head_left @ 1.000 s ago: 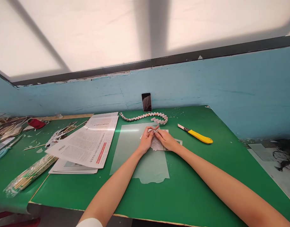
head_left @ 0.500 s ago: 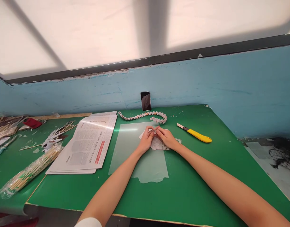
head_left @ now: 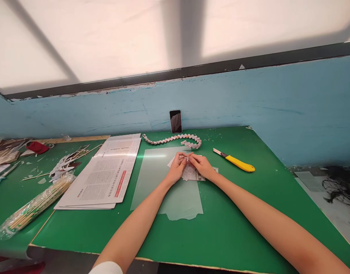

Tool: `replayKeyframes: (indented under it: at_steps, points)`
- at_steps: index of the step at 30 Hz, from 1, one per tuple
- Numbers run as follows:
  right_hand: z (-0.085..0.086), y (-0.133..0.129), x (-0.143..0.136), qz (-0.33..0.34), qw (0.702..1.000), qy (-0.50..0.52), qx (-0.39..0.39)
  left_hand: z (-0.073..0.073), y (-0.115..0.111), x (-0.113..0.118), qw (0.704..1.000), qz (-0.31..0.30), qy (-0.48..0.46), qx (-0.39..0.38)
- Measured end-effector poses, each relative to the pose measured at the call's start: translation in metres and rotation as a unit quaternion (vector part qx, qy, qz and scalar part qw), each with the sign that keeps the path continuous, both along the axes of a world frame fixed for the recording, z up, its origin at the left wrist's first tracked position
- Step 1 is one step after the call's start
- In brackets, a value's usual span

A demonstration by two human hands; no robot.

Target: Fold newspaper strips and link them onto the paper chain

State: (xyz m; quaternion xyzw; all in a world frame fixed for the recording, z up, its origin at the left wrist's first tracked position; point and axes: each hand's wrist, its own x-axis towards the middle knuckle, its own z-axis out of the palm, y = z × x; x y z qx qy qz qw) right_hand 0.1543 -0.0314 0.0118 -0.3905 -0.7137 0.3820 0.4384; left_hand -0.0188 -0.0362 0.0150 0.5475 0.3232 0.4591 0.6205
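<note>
My left hand (head_left: 177,167) and my right hand (head_left: 200,166) meet fingertip to fingertip, pinching a small folded paper strip (head_left: 187,158) between them. Beneath them lie cut newspaper pieces (head_left: 192,174) on a translucent sheet (head_left: 180,205). Behind my hands a zigzag chain of folded paper (head_left: 175,138) curves across the green table (head_left: 237,236). To the right rests a yellow utility knife (head_left: 240,163) with its blade out.
A phone (head_left: 175,121) leans on the blue wall. Folded newspapers (head_left: 106,171) lie left of the sheet. Farther left are bagged wooden sticks (head_left: 38,205), paper scraps (head_left: 63,163) and a red cloth (head_left: 37,147).
My fingers have shifted slightly around the small strip, and the right fingertips sit a little differently. The view has moved very slightly.
</note>
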Motion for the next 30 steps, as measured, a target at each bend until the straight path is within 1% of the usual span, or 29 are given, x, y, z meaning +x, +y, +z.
replayKeyframes:
  at_steps: [7,12,15,17,21,25,30]
  points:
    - [-0.0036,0.0017,-0.0006,-0.019,1.000,0.008,-0.009,0.0048,-0.0026,0.0003,1.000,0.007,0.020,-0.008]
    - [-0.0003,0.0007,0.0009,-0.018,0.998,0.043,-0.049,0.0070,-0.0033,0.0012,0.997,0.050,0.048,-0.014]
    - [0.0007,0.0004,0.0021,-0.010,0.997,0.048,-0.062,0.0054,-0.0010,0.0013,0.997,0.063,0.048,0.000]
    - [0.0017,0.0000,0.0022,0.005,0.997,0.043,-0.063,0.0037,0.0005,0.0008,0.995,0.070,0.074,0.012]
    - [0.0048,-0.0012,0.0013,0.019,0.997,0.028,-0.065,0.0013,0.0017,-0.0007,0.988,0.065,0.139,0.028]
    - [0.0054,-0.0013,0.0004,0.023,0.997,0.023,-0.063,0.0006,0.0018,-0.0015,0.986,0.062,0.151,0.036]
    - [0.0021,-0.0002,0.0005,0.023,0.998,0.008,-0.058,-0.0019,0.0033,-0.0025,0.984,0.062,0.161,0.038]
